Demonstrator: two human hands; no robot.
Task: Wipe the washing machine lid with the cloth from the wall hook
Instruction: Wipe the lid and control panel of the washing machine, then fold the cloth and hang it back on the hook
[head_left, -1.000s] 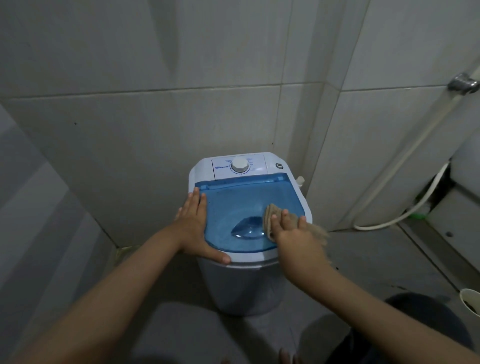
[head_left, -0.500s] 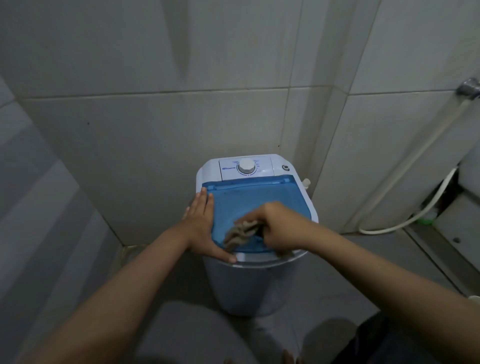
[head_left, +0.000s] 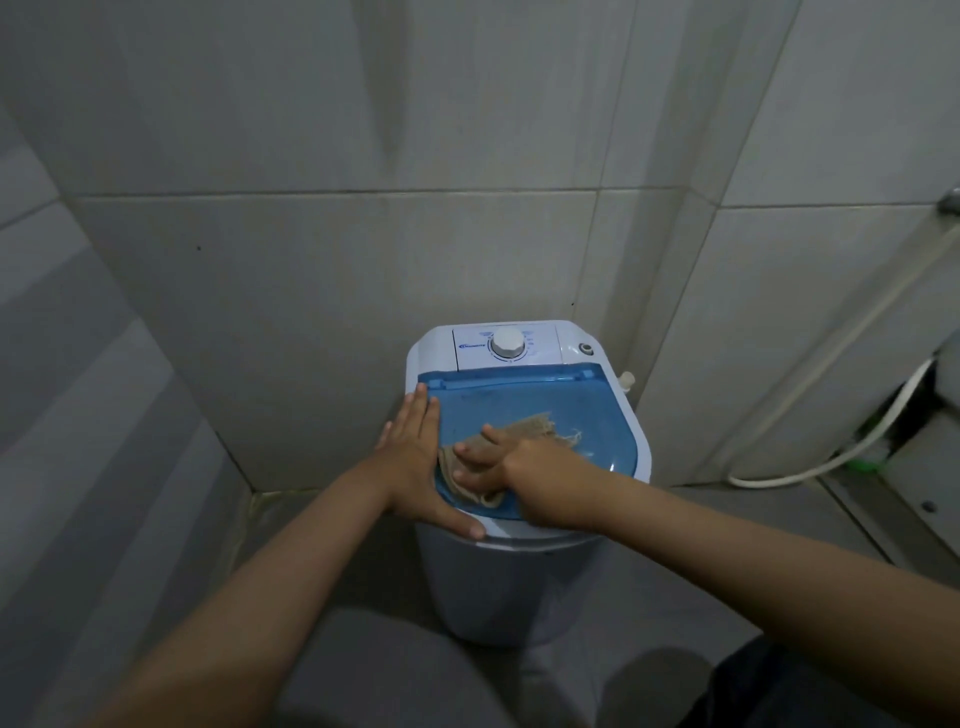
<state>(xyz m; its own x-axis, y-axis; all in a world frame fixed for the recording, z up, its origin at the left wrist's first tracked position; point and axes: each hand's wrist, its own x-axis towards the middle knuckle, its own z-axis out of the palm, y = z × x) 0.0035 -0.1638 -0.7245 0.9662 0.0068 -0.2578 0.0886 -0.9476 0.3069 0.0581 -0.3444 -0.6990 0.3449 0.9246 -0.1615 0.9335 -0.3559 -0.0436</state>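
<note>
Head view shows you the beige cloth (head_left: 519, 441) lying flat on the blue lid (head_left: 582, 410) of the washing machine (head_left: 519, 587), its long axis running from the lid's near left corner toward the far right, frayed end pointing right. Your right hand (head_left: 524, 467) presses the cloth's near end, fingers (head_left: 475, 457) spread flat and pointing left, pinning rather than gripping it. Your left hand (head_left: 415, 462) lies flat along the lid's left edge, fingers straight and together, thumb on the white front rim. Both forearms reach in from below, the right one crossing leftward.
</note>
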